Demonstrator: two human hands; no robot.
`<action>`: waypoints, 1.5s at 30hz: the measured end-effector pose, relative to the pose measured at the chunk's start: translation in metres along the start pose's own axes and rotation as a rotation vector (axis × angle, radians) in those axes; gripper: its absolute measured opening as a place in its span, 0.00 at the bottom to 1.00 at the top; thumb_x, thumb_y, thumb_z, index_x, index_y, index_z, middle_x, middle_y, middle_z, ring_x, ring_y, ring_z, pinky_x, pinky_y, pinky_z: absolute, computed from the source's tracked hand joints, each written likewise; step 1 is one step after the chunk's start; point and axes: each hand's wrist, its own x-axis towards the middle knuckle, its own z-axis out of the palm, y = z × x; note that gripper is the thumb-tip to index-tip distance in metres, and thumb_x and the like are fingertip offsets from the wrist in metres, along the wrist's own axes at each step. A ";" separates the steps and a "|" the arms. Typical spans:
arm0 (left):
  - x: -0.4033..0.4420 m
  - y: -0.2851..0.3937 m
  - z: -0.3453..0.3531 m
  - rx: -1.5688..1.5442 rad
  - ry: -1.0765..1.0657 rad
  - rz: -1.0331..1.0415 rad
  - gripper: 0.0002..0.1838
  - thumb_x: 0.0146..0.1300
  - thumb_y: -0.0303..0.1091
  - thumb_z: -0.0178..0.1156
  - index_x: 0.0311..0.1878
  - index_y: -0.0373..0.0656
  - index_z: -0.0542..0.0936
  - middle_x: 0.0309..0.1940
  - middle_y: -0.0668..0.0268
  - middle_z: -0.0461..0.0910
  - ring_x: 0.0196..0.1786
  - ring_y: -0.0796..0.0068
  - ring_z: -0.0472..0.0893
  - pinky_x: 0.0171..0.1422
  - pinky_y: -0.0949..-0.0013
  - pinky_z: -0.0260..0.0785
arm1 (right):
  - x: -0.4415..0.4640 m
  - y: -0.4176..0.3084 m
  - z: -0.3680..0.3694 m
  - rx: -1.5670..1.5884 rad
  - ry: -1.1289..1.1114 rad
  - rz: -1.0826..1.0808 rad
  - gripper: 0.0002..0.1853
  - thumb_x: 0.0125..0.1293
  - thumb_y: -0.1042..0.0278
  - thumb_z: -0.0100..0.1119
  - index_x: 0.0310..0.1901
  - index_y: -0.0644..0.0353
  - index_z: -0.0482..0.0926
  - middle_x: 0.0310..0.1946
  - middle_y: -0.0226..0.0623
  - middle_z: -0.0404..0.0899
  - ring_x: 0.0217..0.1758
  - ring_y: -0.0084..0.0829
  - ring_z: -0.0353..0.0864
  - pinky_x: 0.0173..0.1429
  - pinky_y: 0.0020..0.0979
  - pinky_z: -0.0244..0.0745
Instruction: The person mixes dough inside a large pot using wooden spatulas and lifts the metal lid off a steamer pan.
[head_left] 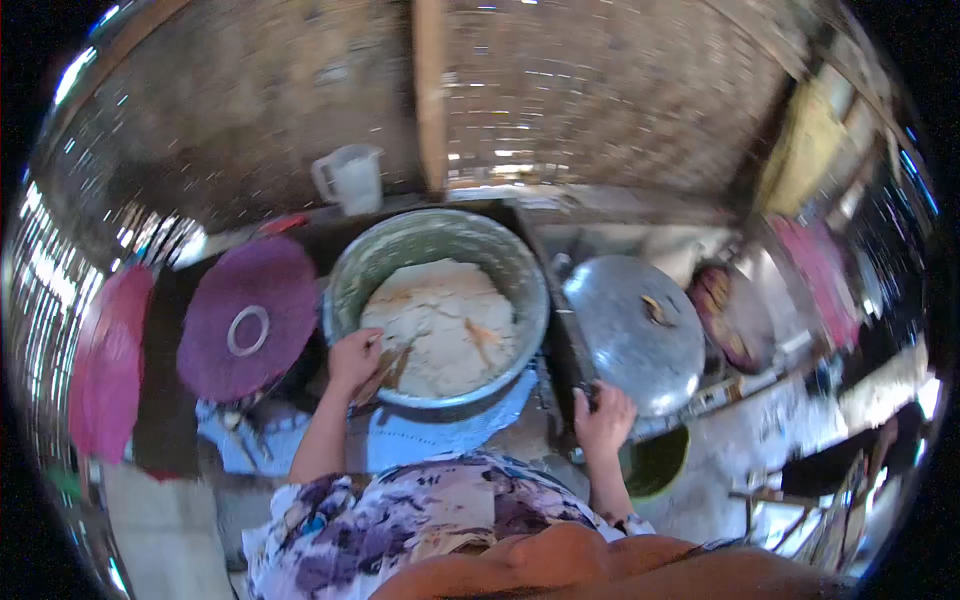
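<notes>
A large round basin (pixel 535 290) holds a mass of white, flour-like powder (pixel 440 310). My left hand (pixel 357 362) is at the basin's left rim, its fingers closed. Close to those fingers, a brown wooden paddle-like piece (pixel 398 370) leans over the rim into the powder; whether I grip it is unclear. An orange-brown streak (pixel 483 338) marks the powder on the right. My right hand (pixel 604 418) is curled at the dark wooden edge (pixel 568 355) of the work surface, thumb and fingers around it, just below a big metal lid (pixel 635 340).
A purple round cover (pixel 245 320) with a white ring stands left of the basin, a pink one (pixel 110 365) beyond it. Behind is a clear plastic pitcher (pixel 355 180). Blue cloth (pixel 440 430) lies under the basin. A green bowl (pixel 655 465) is low at right.
</notes>
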 end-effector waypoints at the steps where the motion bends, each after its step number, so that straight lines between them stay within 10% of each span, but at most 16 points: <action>1: 0.001 -0.002 0.000 0.012 0.006 0.020 0.11 0.56 0.39 0.57 0.42 0.52 0.82 0.33 0.60 0.82 0.34 0.59 0.81 0.40 0.62 0.73 | 0.000 0.002 0.004 0.010 -0.005 -0.001 0.15 0.54 0.55 0.61 0.37 0.56 0.75 0.32 0.37 0.76 0.38 0.41 0.73 0.46 0.39 0.63; 24: 0.004 0.001 -0.003 -0.051 -0.071 -0.080 0.11 0.56 0.42 0.55 0.40 0.55 0.82 0.32 0.63 0.81 0.34 0.60 0.80 0.38 0.60 0.73 | 0.001 0.000 0.005 -0.066 0.019 -0.100 0.13 0.57 0.57 0.58 0.33 0.58 0.76 0.30 0.40 0.74 0.39 0.44 0.72 0.46 0.42 0.64; 30: 0.001 -0.007 0.000 -0.064 -0.014 0.037 0.12 0.55 0.42 0.54 0.40 0.53 0.81 0.33 0.58 0.81 0.36 0.55 0.80 0.41 0.55 0.72 | 0.000 0.003 0.006 -0.250 -0.010 -0.036 0.29 0.59 0.42 0.53 0.50 0.61 0.73 0.49 0.47 0.71 0.50 0.49 0.69 0.55 0.47 0.63; 45: -0.003 -0.003 -0.008 -0.079 -0.044 0.084 0.11 0.54 0.41 0.53 0.38 0.52 0.80 0.32 0.59 0.81 0.35 0.56 0.80 0.39 0.54 0.72 | 0.004 0.008 0.013 -0.237 -0.237 0.085 0.28 0.60 0.50 0.55 0.53 0.66 0.72 0.44 0.57 0.76 0.46 0.54 0.75 0.50 0.46 0.69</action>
